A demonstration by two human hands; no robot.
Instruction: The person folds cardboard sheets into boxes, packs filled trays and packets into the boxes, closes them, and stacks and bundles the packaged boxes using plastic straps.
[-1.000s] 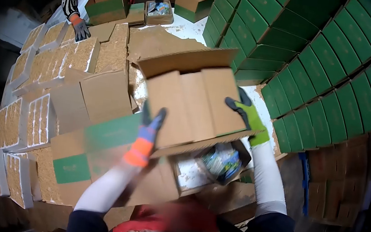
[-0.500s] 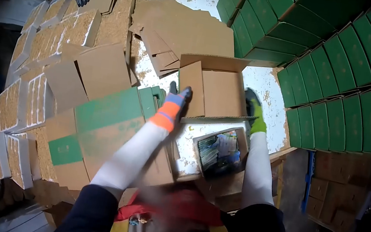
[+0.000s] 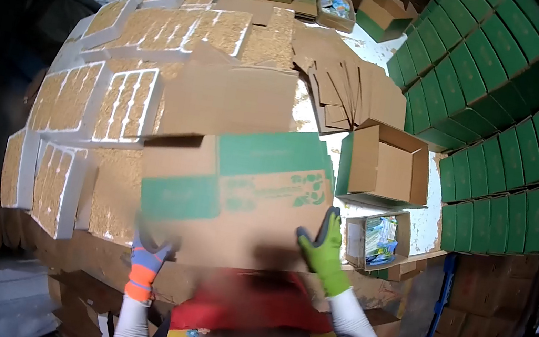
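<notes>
A flat cardboard carton with green printed panels point(image 3: 266, 192) lies on a stack in front of me. My left hand point(image 3: 150, 255), in an orange and purple glove with dark fingertips, is at the carton's lower left corner, slightly blurred, thumb and fingers apart. At the lower right edge is my right hand point(image 3: 325, 250) in a green glove, thumb apart from the fingers, touching or just over the cardboard. Right of the stack stands an open erected box point(image 3: 388, 165) with its inside showing. Nearer to me, a small box point(image 3: 356, 241) holds colourful packets.
White foam trays filled with brown grainy material point(image 3: 129, 102) cover the left side. Green boxes point(image 3: 487, 159) are stacked high at the right. Loose cardboard pieces point(image 3: 358, 91) lie behind the open box. Another box of packets point(image 3: 334, 12) stands at the far end.
Both hands have let go of the open box and moved left to the flat carton. The view has turned left, so the boxes appear further right. The co-worker's gloved hand has left its place by the trays.
</notes>
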